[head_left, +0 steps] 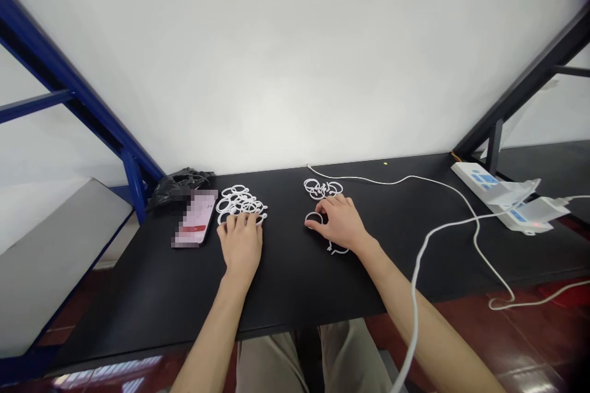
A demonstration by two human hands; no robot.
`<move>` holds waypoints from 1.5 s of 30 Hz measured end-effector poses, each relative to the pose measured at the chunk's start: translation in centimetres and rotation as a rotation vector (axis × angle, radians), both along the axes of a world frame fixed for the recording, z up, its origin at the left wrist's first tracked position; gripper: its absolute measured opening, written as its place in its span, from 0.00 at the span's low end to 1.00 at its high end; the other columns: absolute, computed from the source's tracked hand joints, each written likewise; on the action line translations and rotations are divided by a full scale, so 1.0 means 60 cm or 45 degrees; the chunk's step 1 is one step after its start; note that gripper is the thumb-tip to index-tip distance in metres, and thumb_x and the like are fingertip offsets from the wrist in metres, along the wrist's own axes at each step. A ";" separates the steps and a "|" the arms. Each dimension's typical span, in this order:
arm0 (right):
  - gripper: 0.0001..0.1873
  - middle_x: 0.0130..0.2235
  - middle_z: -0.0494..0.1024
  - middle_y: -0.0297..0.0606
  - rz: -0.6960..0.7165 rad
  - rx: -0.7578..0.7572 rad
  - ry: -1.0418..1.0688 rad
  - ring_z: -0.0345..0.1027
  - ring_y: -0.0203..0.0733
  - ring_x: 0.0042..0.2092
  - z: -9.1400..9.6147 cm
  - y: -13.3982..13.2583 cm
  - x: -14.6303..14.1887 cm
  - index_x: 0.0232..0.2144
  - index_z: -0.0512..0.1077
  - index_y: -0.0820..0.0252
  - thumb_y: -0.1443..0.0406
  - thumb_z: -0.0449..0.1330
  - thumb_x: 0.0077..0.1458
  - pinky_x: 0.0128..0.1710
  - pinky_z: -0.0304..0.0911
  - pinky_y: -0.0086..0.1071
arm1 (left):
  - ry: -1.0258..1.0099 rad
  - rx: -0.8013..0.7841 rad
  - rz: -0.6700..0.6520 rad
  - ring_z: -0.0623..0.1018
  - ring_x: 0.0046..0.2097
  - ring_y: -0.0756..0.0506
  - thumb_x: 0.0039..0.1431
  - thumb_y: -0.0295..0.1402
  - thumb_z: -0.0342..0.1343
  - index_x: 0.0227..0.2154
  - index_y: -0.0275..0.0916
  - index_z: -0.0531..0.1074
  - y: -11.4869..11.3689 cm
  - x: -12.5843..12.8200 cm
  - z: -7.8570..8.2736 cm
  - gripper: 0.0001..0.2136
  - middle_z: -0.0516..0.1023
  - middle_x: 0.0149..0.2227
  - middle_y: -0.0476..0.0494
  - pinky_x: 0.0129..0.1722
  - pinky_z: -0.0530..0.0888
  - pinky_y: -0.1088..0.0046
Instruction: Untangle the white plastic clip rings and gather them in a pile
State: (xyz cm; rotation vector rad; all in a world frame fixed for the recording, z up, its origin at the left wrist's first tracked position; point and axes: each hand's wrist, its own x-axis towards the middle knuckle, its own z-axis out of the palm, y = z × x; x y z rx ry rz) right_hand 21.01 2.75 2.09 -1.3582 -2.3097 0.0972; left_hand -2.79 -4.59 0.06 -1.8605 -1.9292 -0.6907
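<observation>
On the black table lies a pile of white plastic rings with small knobbed ends point(239, 199). My left hand point(242, 245) rests palm down at its near edge, fingers slightly apart and touching the closest rings. To the right, my right hand point(341, 221) has thumb and fingers curved around one white ring point(314, 216). Just beyond that hand sits a smaller group of similar rings point(322, 188). Another white piece point(338, 250) shows partly from under the right wrist; the palm hides part of it.
Left of the pile are a pink phone point(198, 218) and a crumpled black plastic bag point(177, 187). A white power strip point(488, 187) with plugged-in adapters stands at the right. A white cable point(417, 264) crosses over my right forearm. Blue frame bars point(92, 104) flank the left side.
</observation>
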 end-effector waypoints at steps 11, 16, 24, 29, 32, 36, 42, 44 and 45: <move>0.09 0.36 0.77 0.40 0.263 -0.101 0.118 0.67 0.48 0.43 -0.001 -0.010 -0.017 0.43 0.74 0.57 0.64 0.60 0.60 0.45 0.61 0.42 | -0.168 0.023 -0.188 0.70 0.48 0.34 0.61 0.38 0.56 0.45 0.40 0.73 0.001 0.018 0.006 0.12 0.77 0.44 0.36 0.48 0.64 0.51; 0.11 0.40 0.79 0.39 0.417 -0.290 0.397 0.73 0.40 0.41 -0.005 -0.022 -0.036 0.43 0.76 0.57 0.65 0.53 0.65 0.44 0.67 0.34 | -0.209 0.028 -0.733 0.72 0.45 0.42 0.64 0.34 0.55 0.42 0.41 0.73 -0.003 0.052 0.011 0.07 0.78 0.41 0.43 0.46 0.69 0.62; 0.13 0.39 0.82 0.36 0.467 -0.492 0.497 0.76 0.39 0.40 0.004 -0.024 -0.038 0.40 0.79 0.55 0.66 0.54 0.63 0.42 0.69 0.33 | 0.003 -0.023 -0.928 0.72 0.41 0.45 0.65 0.34 0.54 0.37 0.42 0.76 -0.002 0.069 0.004 0.06 0.79 0.38 0.46 0.41 0.67 0.63; 0.12 0.36 0.82 0.36 0.372 -0.519 0.557 0.75 0.39 0.36 0.007 -0.024 -0.038 0.41 0.78 0.56 0.63 0.54 0.63 0.38 0.69 0.32 | 0.036 -0.037 -0.879 0.71 0.39 0.45 0.66 0.33 0.53 0.36 0.41 0.75 -0.001 0.067 0.007 0.06 0.78 0.36 0.46 0.38 0.66 0.64; 0.12 0.36 0.81 0.36 0.291 -0.422 0.623 0.71 0.37 0.32 0.012 -0.027 -0.039 0.43 0.76 0.56 0.60 0.57 0.62 0.34 0.68 0.31 | -0.018 0.023 -0.707 0.70 0.37 0.45 0.67 0.32 0.51 0.33 0.40 0.74 0.000 0.065 0.011 0.09 0.77 0.32 0.46 0.37 0.64 0.64; 0.11 0.35 0.78 0.36 0.353 -0.411 0.664 0.69 0.36 0.31 0.018 -0.032 -0.039 0.40 0.75 0.57 0.58 0.60 0.59 0.33 0.67 0.30 | -0.134 0.122 -0.535 0.70 0.34 0.45 0.67 0.33 0.50 0.32 0.39 0.74 0.002 0.061 0.012 0.10 0.77 0.28 0.47 0.36 0.63 0.65; 0.09 0.36 0.78 0.35 0.444 -0.437 0.698 0.71 0.37 0.34 0.015 -0.036 -0.042 0.42 0.75 0.56 0.61 0.59 0.61 0.37 0.68 0.33 | -0.262 0.060 -0.672 0.70 0.32 0.47 0.66 0.38 0.52 0.31 0.39 0.74 0.003 0.060 0.002 0.11 0.77 0.27 0.48 0.34 0.63 0.66; 0.08 0.37 0.78 0.36 0.463 -0.413 0.697 0.71 0.38 0.35 0.014 -0.036 -0.043 0.41 0.75 0.56 0.61 0.58 0.61 0.38 0.68 0.33 | -0.274 0.032 -0.718 0.70 0.32 0.47 0.66 0.38 0.52 0.31 0.39 0.74 0.004 0.061 -0.001 0.11 0.77 0.27 0.48 0.35 0.63 0.66; 0.08 0.38 0.78 0.36 0.465 -0.398 0.691 0.71 0.38 0.36 0.014 -0.036 -0.043 0.40 0.75 0.56 0.62 0.58 0.62 0.38 0.68 0.33 | -0.278 0.023 -0.739 0.71 0.32 0.47 0.65 0.38 0.53 0.32 0.39 0.74 0.004 0.062 -0.002 0.10 0.77 0.28 0.48 0.35 0.64 0.66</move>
